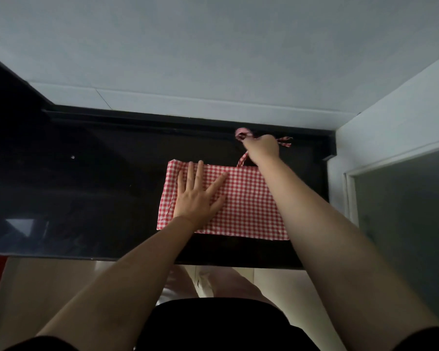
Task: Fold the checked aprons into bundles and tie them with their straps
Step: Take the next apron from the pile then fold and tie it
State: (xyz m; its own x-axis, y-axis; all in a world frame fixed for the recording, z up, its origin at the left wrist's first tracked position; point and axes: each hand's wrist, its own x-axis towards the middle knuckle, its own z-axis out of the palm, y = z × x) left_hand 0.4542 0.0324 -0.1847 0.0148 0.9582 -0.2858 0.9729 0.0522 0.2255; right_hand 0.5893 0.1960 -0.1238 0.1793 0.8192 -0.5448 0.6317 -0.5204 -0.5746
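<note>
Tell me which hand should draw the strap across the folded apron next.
Right hand: it already grips the strap beyond the apron, while the left hand lies flat, pinning the cloth.

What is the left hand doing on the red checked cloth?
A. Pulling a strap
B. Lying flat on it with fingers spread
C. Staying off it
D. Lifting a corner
B: the left hand lies flat on the folded apron with fingers spread, while the right hand holds the strap at the far edge.

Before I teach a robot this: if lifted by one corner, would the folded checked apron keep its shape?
Probably not. The apron looks thin and floppy; the left hand presses it flat. It may slide on the glossy counter.
</note>
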